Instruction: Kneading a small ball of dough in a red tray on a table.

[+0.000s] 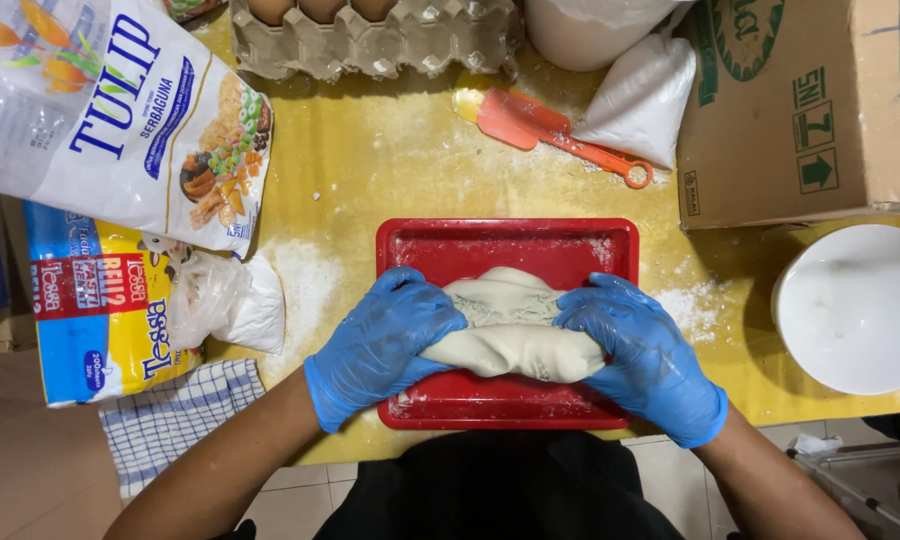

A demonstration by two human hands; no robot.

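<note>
Gloved hands [515, 345] squeeze dough [510, 330]; spatula [540, 128] beyond tray [510, 242].

Both gloved hands, left [385, 340] and right [642, 352], curl inward (fingers bent), bare forearms angled in.

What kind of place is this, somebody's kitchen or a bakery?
Most likely a home kitchen set up for baking, though I can't be sure. Gloved hands press pale dough in a red tray on a floury yellow table, with an egg carton and a flour bag nearby.
</note>
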